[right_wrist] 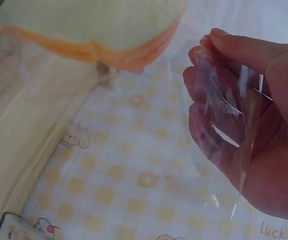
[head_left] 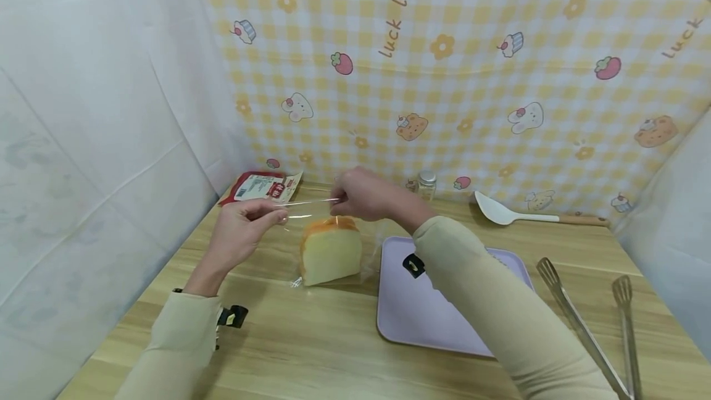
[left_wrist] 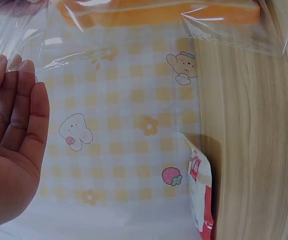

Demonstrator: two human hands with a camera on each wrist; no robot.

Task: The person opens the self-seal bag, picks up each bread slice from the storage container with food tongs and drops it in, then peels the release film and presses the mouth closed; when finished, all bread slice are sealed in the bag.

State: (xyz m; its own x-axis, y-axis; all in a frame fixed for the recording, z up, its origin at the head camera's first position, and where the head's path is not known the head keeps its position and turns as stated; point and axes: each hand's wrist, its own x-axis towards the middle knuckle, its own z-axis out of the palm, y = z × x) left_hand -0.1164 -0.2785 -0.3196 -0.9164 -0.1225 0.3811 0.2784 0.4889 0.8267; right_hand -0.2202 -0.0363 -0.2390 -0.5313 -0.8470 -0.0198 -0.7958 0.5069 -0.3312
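Observation:
Slices of bread with an orange-brown crust [head_left: 332, 257] stand inside a clear plastic bag [head_left: 308, 210] on the wooden table. My left hand [head_left: 244, 230] pinches the left side of the bag's top edge between thumb and fingertips. On the other side, my right hand [head_left: 363, 195] pinches the same edge, so the film is stretched between both hands above the bread. In the right wrist view, loose clear film [right_wrist: 224, 112] hangs across the right palm. The left wrist view shows the fingertips [left_wrist: 27, 65] of the left hand at the film.
A lavender tray [head_left: 408, 310] lies right of the bread, partly under the right forearm. Metal tongs [head_left: 583, 329] lie farther right. Along the back are a red and white packet [head_left: 261, 188], a small lidded jar [head_left: 426, 187] and a white spatula with a wooden handle [head_left: 497, 208].

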